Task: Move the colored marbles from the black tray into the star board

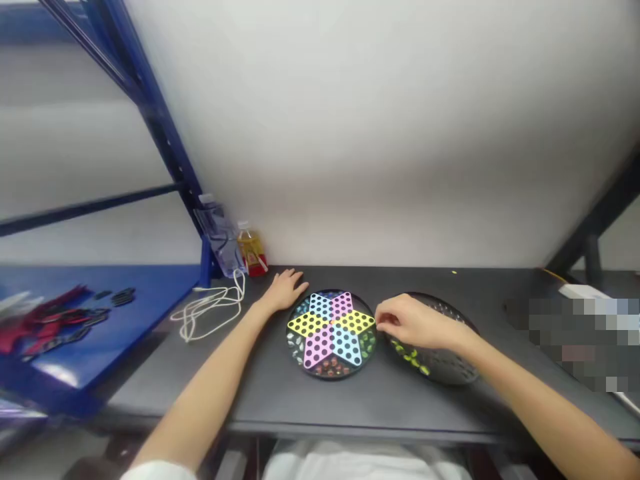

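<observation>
1. Ahead, a white wall (380, 133) rises behind your dark grey worktable (150, 393), with a blue steel rack (165, 153) at left.
2. Against the wall stands a bottle of orange drink (253, 250), a white cable (210, 313) coiled nearby.
3. Your star-patterned Chinese checkers board (353, 321) lies flat before you, just left of a dark round tray (450, 367) holding yellow marbles (410, 357).
4. Your left hand (285, 290) rests open beside the board; your right hand (410, 323) curls between board and tray, and you cannot tell whether it grasps anything.
</observation>
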Demonstrator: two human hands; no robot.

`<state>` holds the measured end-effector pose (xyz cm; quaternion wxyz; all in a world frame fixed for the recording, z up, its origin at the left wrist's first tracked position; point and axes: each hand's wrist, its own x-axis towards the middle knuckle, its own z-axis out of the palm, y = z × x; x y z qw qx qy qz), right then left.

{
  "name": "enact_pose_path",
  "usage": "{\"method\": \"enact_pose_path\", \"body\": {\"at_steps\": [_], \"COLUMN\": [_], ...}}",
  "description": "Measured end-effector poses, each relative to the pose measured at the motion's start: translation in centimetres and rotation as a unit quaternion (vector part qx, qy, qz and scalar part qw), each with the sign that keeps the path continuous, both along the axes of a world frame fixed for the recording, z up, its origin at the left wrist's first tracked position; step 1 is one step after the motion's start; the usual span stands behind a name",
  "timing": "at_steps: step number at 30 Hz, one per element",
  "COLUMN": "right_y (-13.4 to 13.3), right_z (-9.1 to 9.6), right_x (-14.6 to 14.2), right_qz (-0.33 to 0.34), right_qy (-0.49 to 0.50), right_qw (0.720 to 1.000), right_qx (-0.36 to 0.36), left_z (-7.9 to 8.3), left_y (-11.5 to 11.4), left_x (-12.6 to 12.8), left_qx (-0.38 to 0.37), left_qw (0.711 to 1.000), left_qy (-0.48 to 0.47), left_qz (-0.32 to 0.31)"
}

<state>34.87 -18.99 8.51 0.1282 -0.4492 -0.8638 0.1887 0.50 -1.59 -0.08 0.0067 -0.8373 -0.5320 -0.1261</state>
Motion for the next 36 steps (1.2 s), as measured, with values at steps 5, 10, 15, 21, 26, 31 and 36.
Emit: {"method": "enact_pose_path", "body": {"at_steps": [5, 10, 15, 21, 26, 31, 36], "right_y": [0.1, 0.1, 0.5, 1.2, 2.8, 3.1, 2.0], "right_z": [-1.3, -2.4, -2.5, -2.1, -2.5, -3.2, -3.7], "right_x": [-2.2, -2.4, -2.4, -1.5, 0.5, 0.7, -0.7], "right_qz": [-0.014, -0.065, -0.078, -0.123, -0.177, -0.169, -0.168], "right_qy": [-0.121, -0.163, -0.083, 0.221, 0.543, 0.598, 0.464], "right_qw": [0.991, 0.983, 0.993, 0.961, 0.780, 0.725, 0.839], "right_qx": [0.052, 0.061, 0.010, -0.109, -0.257, -0.297, -0.230], "left_z": [0.1, -0.1, -0.2, 0.0, -0.1, -0.4, -0.5], "left_y": [0.0, 0.1, 0.1, 0.0, 0.2, 0.5, 0.6], "left_x": [0.0, -0.1, -0.1, -0.1, 0.0, -0.2, -0.2], "left_qx": [0.001, 0.001, -0.002, 0.003, -0.001, 0.002, 0.005], "left_qw": [1.000, 1.000, 1.000, 1.000, 1.000, 1.000, 1.000], "left_qy": [0.001, -0.004, -0.005, 0.002, 0.006, 0.004, 0.003], "left_qz": [-0.003, -0.002, 0.001, 0.000, 0.004, -0.004, -0.008]}}
